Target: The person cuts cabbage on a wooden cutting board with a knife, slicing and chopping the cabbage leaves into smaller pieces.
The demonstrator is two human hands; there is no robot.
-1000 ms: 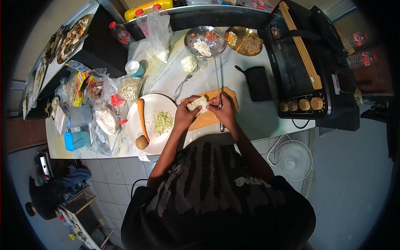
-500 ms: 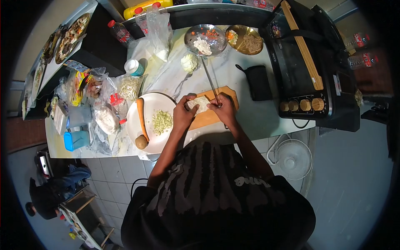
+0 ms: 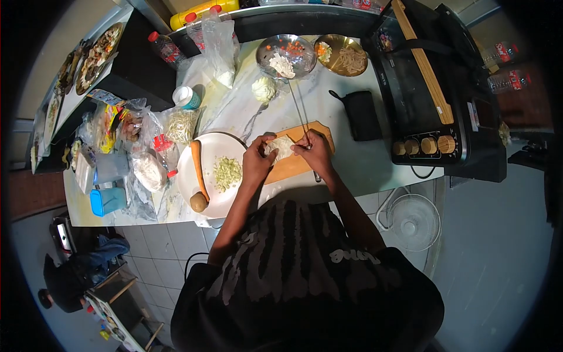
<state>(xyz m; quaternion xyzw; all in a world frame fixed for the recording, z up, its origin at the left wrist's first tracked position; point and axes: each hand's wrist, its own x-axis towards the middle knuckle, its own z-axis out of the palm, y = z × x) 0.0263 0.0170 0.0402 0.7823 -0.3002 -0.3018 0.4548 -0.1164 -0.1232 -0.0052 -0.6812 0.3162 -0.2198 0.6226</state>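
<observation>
Over a wooden cutting board [image 3: 288, 170], both hands hold a pale, crinkled piece of cabbage [image 3: 282, 146]. My left hand [image 3: 256, 159] closes on its left side, with the thumb on top. My right hand [image 3: 317, 154] pinches its right edge and also grips a long knife [image 3: 299, 108], whose blade points away towards the bowls; its handle end shows below the palm. To the left, a white plate [image 3: 229, 146] carries chopped pale-green bits [image 3: 227, 173], a peeled carrot [image 3: 199, 167] and a round brown thing [image 3: 198, 202]. A cabbage chunk [image 3: 264, 89] lies beyond the board.
Two metal bowls with cut food, a left one [image 3: 302, 50] and a right one [image 3: 352, 44], stand at the back. A black pouch [image 3: 360, 115] and an oven [image 3: 416, 88] are on the right. Bags, a blue-lidded container [image 3: 108, 201] and bottles crowd the left. Another person [image 3: 67, 281] is at far left.
The knife blade has turned slightly in my right hand. Both hands stay on the cabbage piece with small finger shifts. The whole view has shifted a little.
</observation>
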